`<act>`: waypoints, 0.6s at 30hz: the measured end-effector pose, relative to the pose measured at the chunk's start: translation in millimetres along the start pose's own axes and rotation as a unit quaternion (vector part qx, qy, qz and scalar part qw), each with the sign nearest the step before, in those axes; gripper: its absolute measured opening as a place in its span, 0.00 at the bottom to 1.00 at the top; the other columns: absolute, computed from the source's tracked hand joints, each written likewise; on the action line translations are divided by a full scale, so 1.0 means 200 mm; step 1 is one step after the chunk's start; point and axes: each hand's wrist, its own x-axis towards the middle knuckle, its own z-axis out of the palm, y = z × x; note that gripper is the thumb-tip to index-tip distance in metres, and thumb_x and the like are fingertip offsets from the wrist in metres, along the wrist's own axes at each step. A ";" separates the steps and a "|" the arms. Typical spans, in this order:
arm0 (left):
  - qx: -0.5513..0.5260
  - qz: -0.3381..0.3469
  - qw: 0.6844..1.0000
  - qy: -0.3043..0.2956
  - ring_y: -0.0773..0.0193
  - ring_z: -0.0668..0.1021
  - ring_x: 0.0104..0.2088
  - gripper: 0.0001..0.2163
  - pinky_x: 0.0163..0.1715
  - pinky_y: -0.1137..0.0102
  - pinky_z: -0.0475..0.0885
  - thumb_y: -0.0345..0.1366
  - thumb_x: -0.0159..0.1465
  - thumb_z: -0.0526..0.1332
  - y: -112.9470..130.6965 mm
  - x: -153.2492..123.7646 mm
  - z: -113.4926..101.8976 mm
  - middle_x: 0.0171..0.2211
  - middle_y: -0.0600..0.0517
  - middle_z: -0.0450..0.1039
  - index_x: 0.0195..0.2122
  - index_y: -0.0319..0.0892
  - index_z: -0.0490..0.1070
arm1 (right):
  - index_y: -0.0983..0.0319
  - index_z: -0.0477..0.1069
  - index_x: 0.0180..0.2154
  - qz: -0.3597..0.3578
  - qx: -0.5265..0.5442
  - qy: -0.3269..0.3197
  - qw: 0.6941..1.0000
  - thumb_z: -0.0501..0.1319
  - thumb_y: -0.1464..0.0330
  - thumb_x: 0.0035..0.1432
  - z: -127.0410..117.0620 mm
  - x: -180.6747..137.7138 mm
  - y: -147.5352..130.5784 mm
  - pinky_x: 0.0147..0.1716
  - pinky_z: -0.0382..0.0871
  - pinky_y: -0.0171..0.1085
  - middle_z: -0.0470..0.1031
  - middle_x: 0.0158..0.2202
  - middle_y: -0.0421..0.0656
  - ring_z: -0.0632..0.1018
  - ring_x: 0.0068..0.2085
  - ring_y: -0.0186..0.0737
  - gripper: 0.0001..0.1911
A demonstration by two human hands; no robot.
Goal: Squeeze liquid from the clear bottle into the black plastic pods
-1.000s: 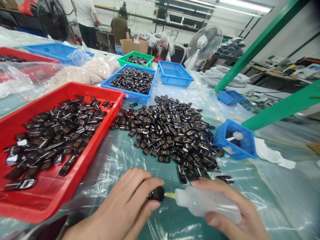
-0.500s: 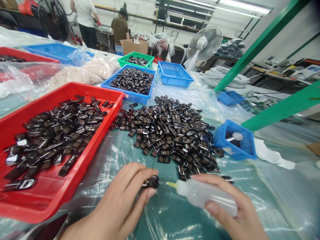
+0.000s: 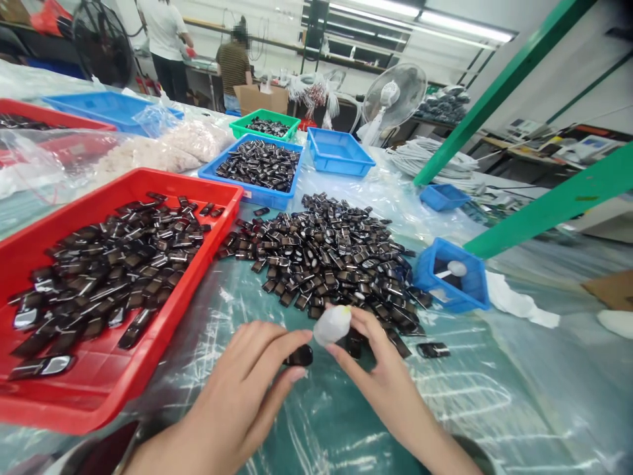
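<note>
A small glossy black plastic piece is pinched between the thumb and fingers of my left hand. My right hand grips a translucent white squeeze bottle by its sides; its yellowish tip points up and away from the piece. Bottle and black piece are close together but apart. Just beyond both hands spreads a big pile of similar dark pieces on the plastic-covered table. To the left is a red tray holding many more of them.
Behind the pile stand a blue tray of dark pieces, a green tray and another blue tray. At right is a small blue bin beside a green post. Two people work at a far bench.
The bottle has turned from lying sideways, its tip at the black piece, to tip up. My right hand has moved left and up with it. My left hand stays about the same.
</note>
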 end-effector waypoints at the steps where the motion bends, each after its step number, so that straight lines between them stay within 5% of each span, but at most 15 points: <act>1: 0.004 0.005 1.000 0.001 0.59 0.71 0.42 0.13 0.41 0.66 0.67 0.32 0.72 0.48 0.00 0.00 0.00 0.43 0.47 0.69 0.56 0.42 0.60 | 0.55 0.61 0.52 -0.010 -0.013 0.025 1.000 0.64 0.68 0.57 -0.01 -0.01 0.00 0.47 0.71 0.50 0.72 0.50 0.47 0.75 0.50 0.49 0.22; 4: 0.009 0.006 1.000 0.009 0.60 0.71 0.41 0.13 0.40 0.66 0.67 0.32 0.72 0.48 0.00 0.00 0.00 0.42 0.47 0.69 0.56 0.42 0.59 | 0.55 0.64 0.44 -0.063 -0.038 0.068 0.995 0.63 0.72 0.58 -0.04 -0.05 -0.02 0.39 0.71 0.45 0.71 0.39 0.42 0.75 0.41 0.45 0.14; 6: 0.004 0.004 1.000 0.015 0.60 0.71 0.39 0.13 0.39 0.66 0.67 0.32 0.73 0.47 0.00 0.00 0.00 0.40 0.48 0.69 0.57 0.41 0.59 | 0.54 0.68 0.42 -0.127 -0.054 0.027 0.990 0.60 0.75 0.59 -0.04 -0.08 -0.04 0.34 0.72 0.40 0.72 0.34 0.40 0.75 0.36 0.41 0.11; 10: 0.003 0.012 1.000 0.025 0.61 0.70 0.38 0.14 0.39 0.68 0.66 0.34 0.73 0.46 0.01 0.00 0.00 0.39 0.49 0.68 0.58 0.41 0.58 | 0.60 0.71 0.48 -0.256 -0.169 -0.084 0.948 0.52 0.75 0.65 0.02 -0.11 -0.05 0.31 0.74 0.43 0.76 0.38 0.49 0.77 0.35 0.45 0.14; 18: 0.001 0.018 0.999 0.027 0.61 0.69 0.38 0.14 0.40 0.69 0.65 0.34 0.73 0.47 0.01 -0.02 0.01 0.39 0.49 0.68 0.58 0.40 0.60 | 0.61 0.72 0.37 -0.210 -0.118 -0.129 0.962 0.53 0.75 0.65 0.02 -0.08 -0.09 0.31 0.75 0.39 0.76 0.34 0.45 0.78 0.34 0.42 0.10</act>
